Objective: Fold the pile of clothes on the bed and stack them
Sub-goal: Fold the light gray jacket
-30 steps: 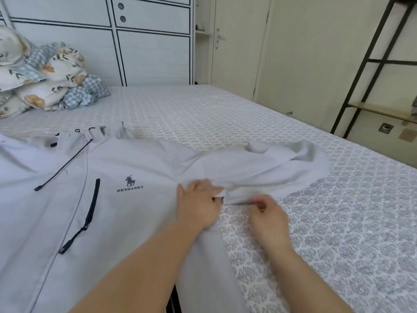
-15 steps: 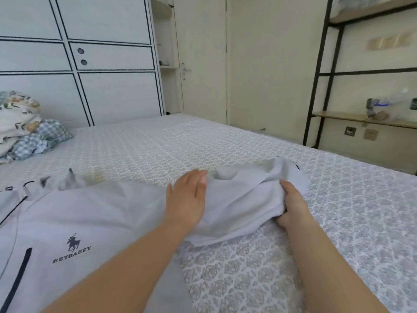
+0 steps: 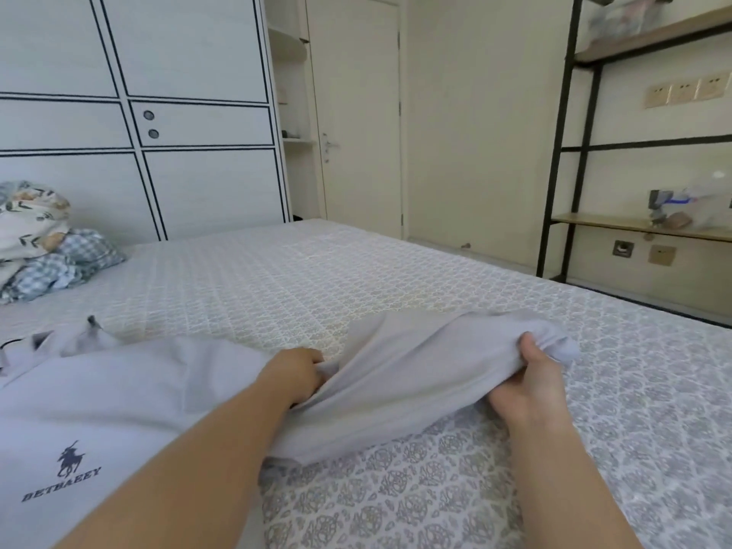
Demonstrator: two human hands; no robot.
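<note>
- A pale grey jacket lies spread on the left side of a bed covered in a grey-and-white patterned sheet.
- A dark horse-and-rider logo with lettering beneath it shows on the jacket's chest, near the lower left corner of the view.
- One sleeve stretches out to the right across the bed, lifted slightly off the sheet between the two hands.
- The left hand is closed on the cloth where the sleeve meets the body of the jacket, fingers curled into the folds.
- The right hand is closed around the cuff end of the sleeve, thumb on top, with the bunched cuff sticking out past it.
- Both forearms are bare and reach in from the bottom edge.
- A heap of bedding, floral and blue-checked, sits at the far left of the bed.
- Behind the bed stand white wardrobe doors with black trim; a cream door is in the middle.
- A black metal shelf unit with wooden boards stands to the right.
</note>
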